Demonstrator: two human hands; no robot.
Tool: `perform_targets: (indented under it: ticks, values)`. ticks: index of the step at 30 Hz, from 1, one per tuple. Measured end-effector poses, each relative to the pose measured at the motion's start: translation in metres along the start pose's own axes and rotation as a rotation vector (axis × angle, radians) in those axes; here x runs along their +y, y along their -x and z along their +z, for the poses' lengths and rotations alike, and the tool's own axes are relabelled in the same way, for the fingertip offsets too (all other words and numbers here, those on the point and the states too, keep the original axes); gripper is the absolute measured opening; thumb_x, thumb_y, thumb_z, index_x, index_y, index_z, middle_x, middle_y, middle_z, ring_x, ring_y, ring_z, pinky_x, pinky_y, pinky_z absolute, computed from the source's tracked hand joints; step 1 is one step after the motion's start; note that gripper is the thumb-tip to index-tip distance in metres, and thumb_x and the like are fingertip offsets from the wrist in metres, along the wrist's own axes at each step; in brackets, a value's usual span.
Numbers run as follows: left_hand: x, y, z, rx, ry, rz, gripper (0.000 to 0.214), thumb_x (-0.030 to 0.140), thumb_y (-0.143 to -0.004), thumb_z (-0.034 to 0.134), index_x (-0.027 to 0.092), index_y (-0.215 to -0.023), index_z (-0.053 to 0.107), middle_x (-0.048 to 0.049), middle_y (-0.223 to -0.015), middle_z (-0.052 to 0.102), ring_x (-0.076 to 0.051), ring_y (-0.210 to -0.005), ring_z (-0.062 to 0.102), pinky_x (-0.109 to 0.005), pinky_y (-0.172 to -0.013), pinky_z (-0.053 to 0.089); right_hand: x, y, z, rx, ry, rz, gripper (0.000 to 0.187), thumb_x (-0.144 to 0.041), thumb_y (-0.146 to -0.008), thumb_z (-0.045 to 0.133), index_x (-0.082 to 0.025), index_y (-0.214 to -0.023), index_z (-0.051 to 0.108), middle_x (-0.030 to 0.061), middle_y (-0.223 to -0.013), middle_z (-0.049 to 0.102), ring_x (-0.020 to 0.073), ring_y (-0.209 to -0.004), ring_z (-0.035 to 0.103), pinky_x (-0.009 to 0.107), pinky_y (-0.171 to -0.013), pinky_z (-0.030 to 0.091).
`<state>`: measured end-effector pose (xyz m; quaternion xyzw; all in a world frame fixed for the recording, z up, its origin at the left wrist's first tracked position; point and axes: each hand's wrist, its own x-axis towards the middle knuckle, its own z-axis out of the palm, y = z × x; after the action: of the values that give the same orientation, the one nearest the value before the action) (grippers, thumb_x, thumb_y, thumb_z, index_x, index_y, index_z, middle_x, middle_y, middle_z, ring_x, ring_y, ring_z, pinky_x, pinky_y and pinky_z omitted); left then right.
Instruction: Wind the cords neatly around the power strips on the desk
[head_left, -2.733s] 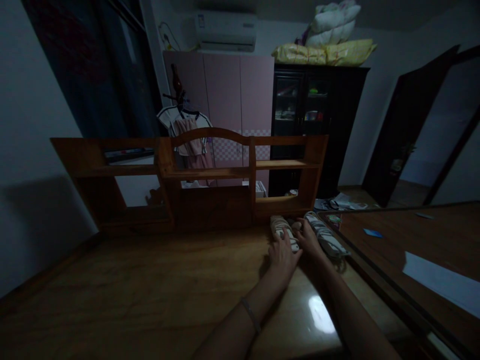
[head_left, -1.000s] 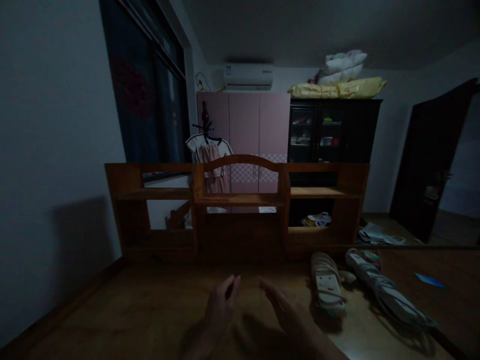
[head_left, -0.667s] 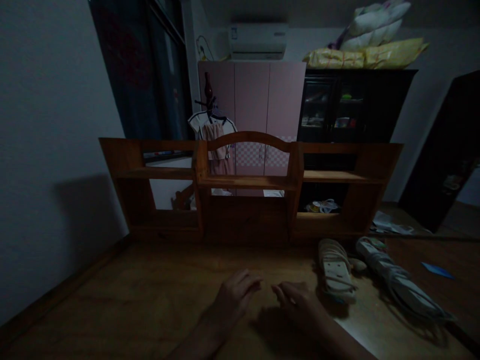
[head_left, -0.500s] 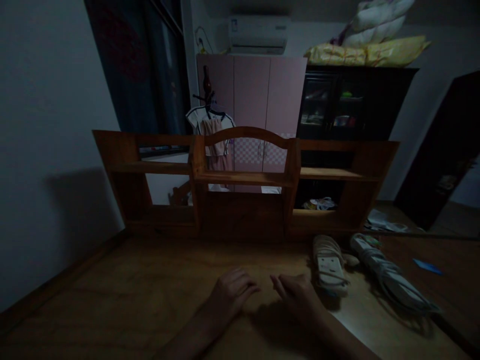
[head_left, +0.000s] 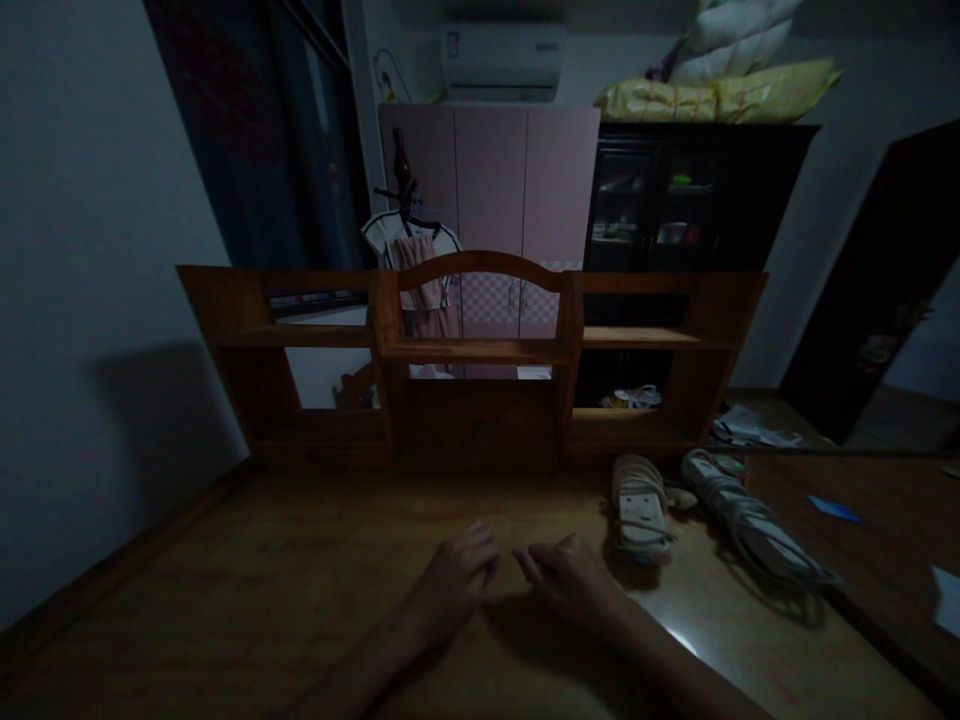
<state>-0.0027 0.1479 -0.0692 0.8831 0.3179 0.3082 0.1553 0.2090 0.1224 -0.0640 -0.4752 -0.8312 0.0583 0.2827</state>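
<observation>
Pale lump (head_left: 681,498) between the strips (head_left: 643,512), four o'clock: too dim to identify
White sheet (head_left: 948,600), four o'clock: cut by right edge
Left forearm (head_left: 381,650), seven o'clock: cut by bottom edge

On my feed the power strip (head_left: 643,510) right of centre shows off-white under beige cord (head_left: 636,476), the second wrapped strip (head_left: 776,548) at lower right a greyer white, and the tabletop (head_left: 300,570) along the bottom honey-brown with darker streaks. Across the middle I see an orange-brown shelf (head_left: 472,350), and above it a pink wardrobe (head_left: 489,180) with a grey-and-white checked band (head_left: 484,300). At upper right my view has a yellow bag (head_left: 772,92) with reddish lines and a black cabinet (head_left: 750,200).
</observation>
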Motion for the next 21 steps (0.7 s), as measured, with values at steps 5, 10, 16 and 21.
perform_targets:
  ticks: [5,10,16,21]
  values:
    - [-0.007,-0.001,0.004,0.004,-0.008,0.035,0.024,-0.001,-0.077,0.042,0.016,-0.061,0.047,-0.0001,-0.07,0.051,-0.014,-0.076,0.047,-0.026,-0.071,0.035,-0.002,0.002,0.005,-0.029,0.023,-0.005,0.049,-0.04,-0.097,0.04,-0.017,-0.059,0.06,-0.0028,-0.046,0.044,0.0066,-0.042,0.031,0.025,-0.048,0.019]
    - [-0.011,0.0,0.005,0.012,-0.015,0.052,0.025,-0.003,-0.074,0.042,0.016,-0.058,0.045,0.0006,-0.066,0.049,-0.014,-0.072,0.046,-0.027,-0.074,0.036,0.0,0.003,0.005,-0.03,0.029,-0.001,0.05,-0.041,-0.097,0.039,-0.016,-0.061,0.062,-0.0016,-0.048,0.047,0.0066,-0.042,0.035,0.024,-0.048,0.021]
    - [-0.015,0.002,0.007,0.005,-0.013,0.049,0.025,-0.002,-0.076,0.043,0.016,-0.06,0.045,0.0007,-0.068,0.05,-0.014,-0.074,0.047,-0.027,-0.076,0.036,0.0,0.002,0.003,-0.038,0.032,-0.024,0.05,-0.039,-0.098,0.039,-0.016,-0.061,0.063,-0.0004,-0.048,0.05,0.0069,-0.042,0.038,0.024,-0.049,0.021]
    - [-0.012,0.001,0.005,-0.024,-0.014,0.051,0.024,-0.003,-0.074,0.043,0.016,-0.059,0.046,0.0,-0.068,0.051,-0.015,-0.075,0.048,-0.027,-0.073,0.036,0.0,0.003,0.004,-0.05,0.033,-0.028,0.046,-0.037,-0.097,0.042,-0.016,-0.061,0.062,-0.0012,-0.048,0.049,0.0064,-0.042,0.035,0.024,-0.049,0.021]
